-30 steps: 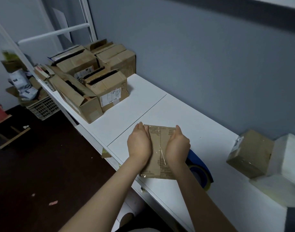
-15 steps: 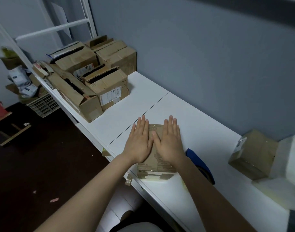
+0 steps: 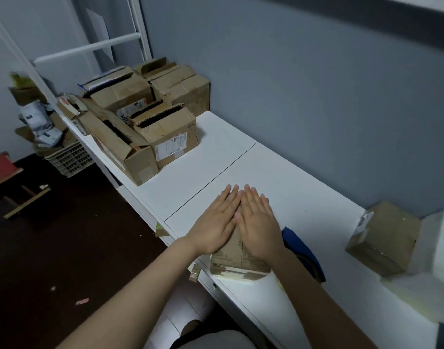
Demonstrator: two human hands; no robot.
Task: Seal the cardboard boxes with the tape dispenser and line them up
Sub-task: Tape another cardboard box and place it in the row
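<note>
We lay our left grip [image 3: 215, 222] and right grip [image 3: 260, 229] flat, fingers straight and grasping nothing, on the box [image 3: 230, 258] at the near edge of the bench [image 3: 304, 192], likely to press its tape down (the dispenser [image 3: 300, 246] lies just beside it).

A small brown cardboard box [image 3: 237, 259] sits near the front edge of the white worktop [image 3: 304, 187]. Its top flaps are closed and clear tape glints along its near side. Most of its top is covered by the left hand [image 3: 215, 222] and the right hand [image 3: 260, 227], both pressed flat on it. Just beside it on the right lies the blue tape dispenser [image 3: 305, 250], only partly in view. Well apart to the right stands another small box [image 3: 383, 238]. It is closed, wrapped in shiny tape, bears a white label at one corner and is turned at an angle to the worktop's edge. At the far left end a cluster of larger boxes [image 3: 150, 122] crowds together, several with flaps gaping open.
</note>
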